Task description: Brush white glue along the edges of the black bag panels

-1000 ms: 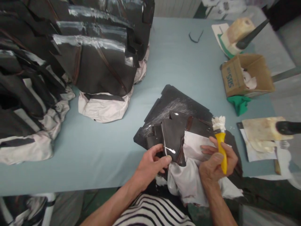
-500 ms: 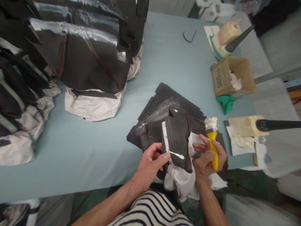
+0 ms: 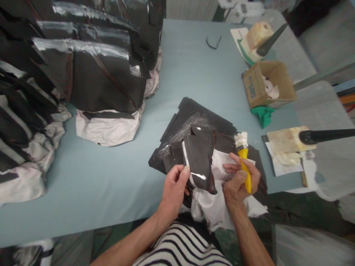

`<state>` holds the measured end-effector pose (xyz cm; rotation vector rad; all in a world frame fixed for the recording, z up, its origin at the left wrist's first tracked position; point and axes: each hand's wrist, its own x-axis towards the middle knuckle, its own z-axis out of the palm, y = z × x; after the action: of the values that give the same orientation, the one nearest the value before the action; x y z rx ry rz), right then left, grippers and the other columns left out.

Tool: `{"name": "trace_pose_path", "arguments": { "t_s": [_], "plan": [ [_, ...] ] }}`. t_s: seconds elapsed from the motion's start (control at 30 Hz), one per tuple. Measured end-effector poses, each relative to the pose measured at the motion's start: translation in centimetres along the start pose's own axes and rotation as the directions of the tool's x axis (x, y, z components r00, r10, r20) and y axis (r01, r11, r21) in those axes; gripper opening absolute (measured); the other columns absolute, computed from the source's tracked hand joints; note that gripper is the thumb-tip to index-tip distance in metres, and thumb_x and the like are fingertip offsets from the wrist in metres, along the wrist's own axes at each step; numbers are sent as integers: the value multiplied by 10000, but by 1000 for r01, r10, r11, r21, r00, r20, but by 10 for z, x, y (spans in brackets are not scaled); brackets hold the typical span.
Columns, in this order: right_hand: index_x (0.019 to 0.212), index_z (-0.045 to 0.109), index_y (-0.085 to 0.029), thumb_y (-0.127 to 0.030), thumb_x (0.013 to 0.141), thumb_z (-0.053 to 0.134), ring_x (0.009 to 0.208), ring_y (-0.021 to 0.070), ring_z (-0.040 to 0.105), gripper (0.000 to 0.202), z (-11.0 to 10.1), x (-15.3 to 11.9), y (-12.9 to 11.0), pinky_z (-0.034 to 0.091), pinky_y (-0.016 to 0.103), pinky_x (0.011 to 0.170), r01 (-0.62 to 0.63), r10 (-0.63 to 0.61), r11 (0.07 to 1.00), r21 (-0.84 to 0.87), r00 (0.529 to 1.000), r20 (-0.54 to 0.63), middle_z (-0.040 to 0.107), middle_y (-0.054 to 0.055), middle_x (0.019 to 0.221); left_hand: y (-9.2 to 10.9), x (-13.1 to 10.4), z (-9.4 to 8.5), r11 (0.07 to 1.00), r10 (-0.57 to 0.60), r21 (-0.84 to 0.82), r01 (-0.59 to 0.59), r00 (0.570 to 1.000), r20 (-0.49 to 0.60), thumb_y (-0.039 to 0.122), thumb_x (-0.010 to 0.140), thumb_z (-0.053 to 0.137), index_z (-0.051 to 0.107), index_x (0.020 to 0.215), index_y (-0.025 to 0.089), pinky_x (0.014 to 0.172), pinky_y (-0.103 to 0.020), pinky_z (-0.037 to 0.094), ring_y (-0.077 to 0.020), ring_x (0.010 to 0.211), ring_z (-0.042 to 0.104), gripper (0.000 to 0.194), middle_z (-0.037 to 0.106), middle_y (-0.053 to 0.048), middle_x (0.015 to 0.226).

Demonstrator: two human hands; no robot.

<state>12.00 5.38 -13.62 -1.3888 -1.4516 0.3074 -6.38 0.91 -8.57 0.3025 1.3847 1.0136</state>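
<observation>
My left hand [image 3: 174,186] pinches the left edge of a dark leather-like piece [image 3: 200,153], along a white strip [image 3: 186,155]. A white streak of what looks like glue [image 3: 199,176] lies across that piece, near its lower end. My right hand [image 3: 240,181] grips a yellow-handled brush [image 3: 244,170], its bristles pointing away from me and coated in white. The right fingers also rest by the pale fabric lining [image 3: 216,203] hanging from the dark piece. Beneath is a black board [image 3: 180,125] with whitish smears.
Stacked dark panels [image 3: 97,81] with white-smeared edges and pale linings lie at the left. On the right are a cardboard box [image 3: 253,88], a green cloth [image 3: 263,115] and two glue-crusted blocks with black-handled tools, one a near block [image 3: 288,139]. A dark curved strip [image 3: 213,43] lies at the back.
The view has shifted slightly. The dark piece looks turned a little, so less of its white strip shows. Both hands keep their holds, and the brush stays in the right one.
</observation>
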Motion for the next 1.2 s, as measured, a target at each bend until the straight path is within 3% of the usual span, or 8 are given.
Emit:
{"name": "trace_pose_path", "arguments": {
  "t_s": [0.1, 0.2, 0.33, 0.47, 0.57, 0.7, 0.9, 1.2],
  "plan": [
    [1207, 552, -181, -437, 1125, 465, 666, 177, 713, 283, 1, 0, 0, 536, 286, 536, -1, 1, 1000, 21, 1000, 4, 769, 130, 1111, -1, -6, 3, 999, 12, 39, -10, 999, -46, 651, 953, 600, 682, 1022, 202, 585, -238, 469, -129, 647, 532, 461, 620, 6, 794],
    [1207, 551, -180, -443, 1124, 462, 661, 177, 713, 289, 2, 0, 1, 542, 292, 537, -2, 2, 999, 34, 1000, -9, 767, 137, 1126, -8, -14, 3, 994, 48, 103, -36, 992, -117, 570, 1035, 477, 591, 1383, 202, 733, -308, 549, -190, 879, 631, 520, 692, -95, 1152],
    [1211, 556, -173, -465, 1117, 469, 660, 183, 718, 319, 4, -2, 3, 553, 304, 545, -9, 10, 999, 48, 1000, -11, 762, 147, 1132, -23, -26, -1, 919, 288, 316, -236, 949, -126, 491, 1080, 395, 506, 1513, 208, 1099, -458, 489, -273, 1317, 568, 529, 545, -152, 1549],
    [1207, 567, -173, -502, 1114, 474, 673, 186, 721, 354, 4, -6, 5, 555, 307, 551, -16, 17, 998, 65, 1000, -5, 755, 156, 1162, -35, -28, -2, 762, 503, 475, -441, 864, -5, 429, 1050, 516, 478, 1542, 200, 1245, -521, 354, -287, 1463, 464, 544, 509, -160, 1595],
    [1221, 564, -170, -509, 1116, 469, 683, 189, 728, 367, 4, -9, 7, 559, 309, 547, -26, 26, 997, 73, 1000, 9, 751, 160, 1175, -39, -25, 3, 736, 515, 541, -406, 855, -60, 384, 964, 660, 483, 1527, 163, 1279, -554, 303, -313, 1493, 439, 630, 516, -182, 1585],
    [1222, 572, -168, -487, 1117, 452, 699, 199, 734, 357, 2, -10, 6, 571, 332, 556, -37, 34, 996, 82, 999, 38, 742, 164, 1200, -42, -23, 13, 773, 480, 542, -329, 863, -161, 338, 920, 690, 527, 1483, 163, 1280, -556, 315, -317, 1482, 469, 611, 546, -178, 1565],
    [1250, 563, -189, -464, 1110, 452, 714, 198, 728, 328, -2, -7, 3, 566, 332, 564, -41, 30, 993, 112, 994, 103, 746, 126, 1162, -45, -30, 23, 778, 518, 489, -395, 843, -142, 354, 1005, 578, 476, 1547, 163, 1303, -521, 279, -294, 1540, 411, 584, 476, -181, 1643],
    [1242, 584, -180, -494, 1105, 437, 698, 198, 728, 373, -3, -10, 7, 568, 338, 551, -69, 48, 988, 141, 988, 145, 743, 148, 1219, -49, -36, 35, 717, 579, 569, -403, 799, -164, 326, 1041, 517, 423, 1600, 153, 1300, -478, 286, -281, 1551, 409, 592, 470, -167, 1668]
  ]
}}
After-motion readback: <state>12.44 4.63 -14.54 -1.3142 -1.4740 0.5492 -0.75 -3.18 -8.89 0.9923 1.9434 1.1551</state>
